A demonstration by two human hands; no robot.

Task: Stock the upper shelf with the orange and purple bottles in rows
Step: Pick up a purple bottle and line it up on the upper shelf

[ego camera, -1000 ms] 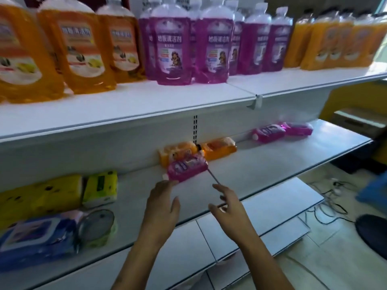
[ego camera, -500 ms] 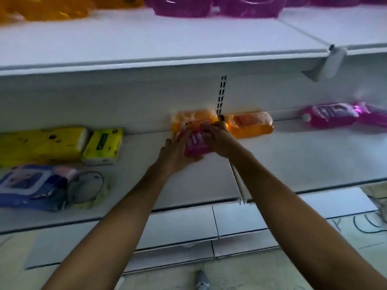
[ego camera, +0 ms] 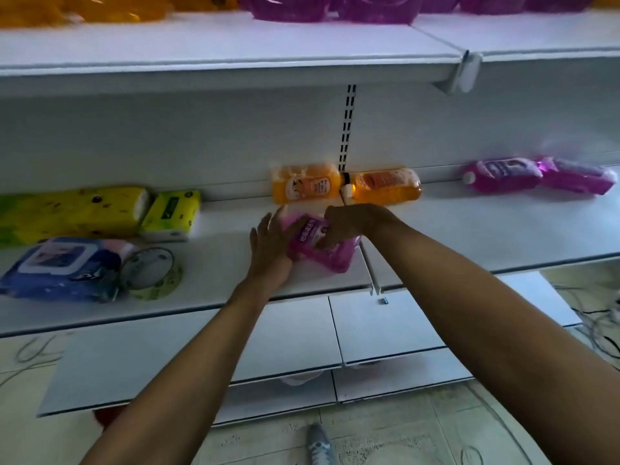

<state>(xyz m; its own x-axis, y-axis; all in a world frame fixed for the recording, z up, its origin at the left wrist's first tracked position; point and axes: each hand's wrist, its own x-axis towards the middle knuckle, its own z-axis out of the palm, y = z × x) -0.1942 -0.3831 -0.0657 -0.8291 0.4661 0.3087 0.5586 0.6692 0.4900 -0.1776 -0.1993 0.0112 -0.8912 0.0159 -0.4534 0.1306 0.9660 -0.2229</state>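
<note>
Purple bottle (ego camera: 317,245) lies flat on the middle shelf (ego camera: 469,229), long axis slanting away leftward. Right hand (ego camera: 349,226) grips its upper face; left hand (ego camera: 271,245), fingers spread, braces its left side.

Upper shelf (ego camera: 235,45) stock: orange bottles (ego camera: 100,8) and purple bottles (ego camera: 292,8) cut off by the top edge; only their bases show.
Held purple bottle (ego camera: 322,250): partly covered by left hand (ego camera: 271,250) and right hand (ego camera: 349,226); cap hidden.
Right fingers: curled out of sight over the label.
Far-right purple bottles (ego camera: 503,174): blurred, print unreadable.
Yellow pack (ego camera: 67,213): cut off at the left edge.
Shoe (ego camera: 318,444): cut off at the bottom edge.
</note>
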